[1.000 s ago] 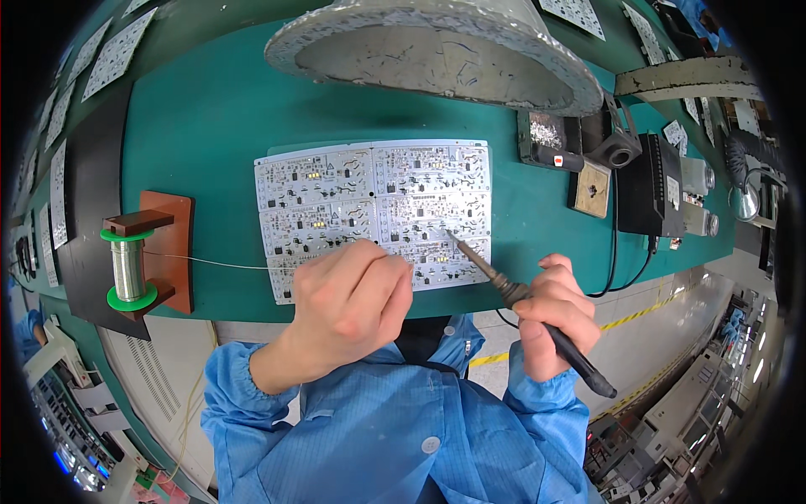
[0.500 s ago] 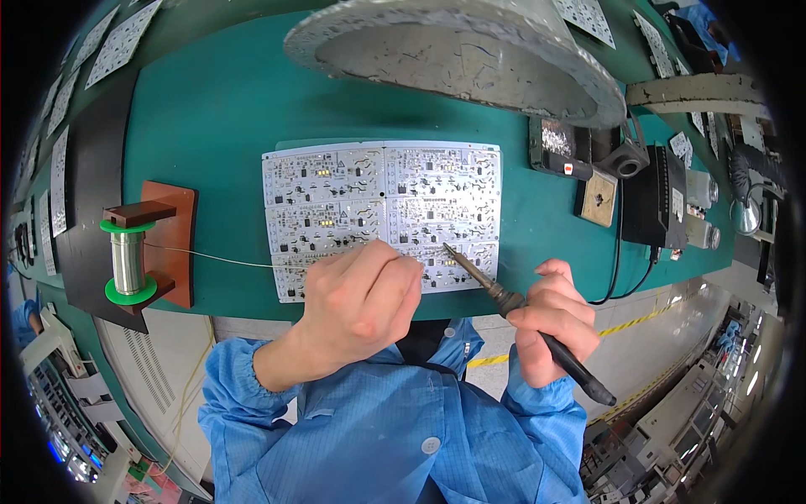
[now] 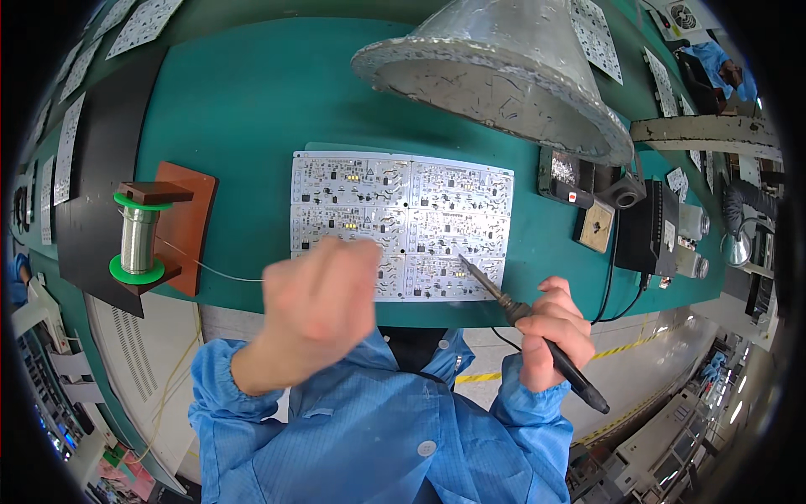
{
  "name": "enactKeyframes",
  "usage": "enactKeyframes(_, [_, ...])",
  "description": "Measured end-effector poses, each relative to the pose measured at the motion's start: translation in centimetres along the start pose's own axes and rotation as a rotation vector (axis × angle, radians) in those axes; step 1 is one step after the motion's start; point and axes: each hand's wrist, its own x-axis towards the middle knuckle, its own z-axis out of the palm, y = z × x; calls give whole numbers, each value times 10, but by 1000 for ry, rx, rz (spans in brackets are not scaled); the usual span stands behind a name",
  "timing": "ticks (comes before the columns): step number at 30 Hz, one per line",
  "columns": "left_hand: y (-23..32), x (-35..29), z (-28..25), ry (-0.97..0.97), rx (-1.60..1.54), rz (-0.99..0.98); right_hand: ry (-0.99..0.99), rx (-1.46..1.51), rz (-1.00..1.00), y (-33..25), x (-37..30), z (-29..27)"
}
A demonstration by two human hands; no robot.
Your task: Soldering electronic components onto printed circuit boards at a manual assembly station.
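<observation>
A white panel of circuit boards (image 3: 457,202), dotted with small parts, lies flat on the green mat. My left hand (image 3: 317,307), closed and blurred by motion, is over the panel's lower left corner. Solder wire (image 3: 231,275) runs into it from a metal-coloured spool (image 3: 138,242) with green flanges on a brown stand. The wire's free end is not visible. In my closed right hand (image 3: 556,332) is a soldering iron (image 3: 573,374) with a dark handle. Its tip points up and left over the panel's lower right part; contact cannot be told.
A grey metal fume hood (image 3: 512,97) hangs over the far side. At right stand an iron holder (image 3: 623,195), a small tan sponge tray (image 3: 594,227) and a black box (image 3: 646,231) with cables. More boards (image 3: 143,27) lie along the far left edge.
My left hand has pulled back to the left, away from the iron tip, still with the wire. The iron remains over the panel's right part. The whole view has shifted slightly.
</observation>
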Motion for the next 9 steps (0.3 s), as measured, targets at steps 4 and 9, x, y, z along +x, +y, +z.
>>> enactKeyframes(4, [-31,-2,-22,168,-18,-224,111,47,-64,9,-1,-3])
enactKeyframes(9, [-62,-9,-26,161,-125,-424,309,-15,91,33,-18,-3])
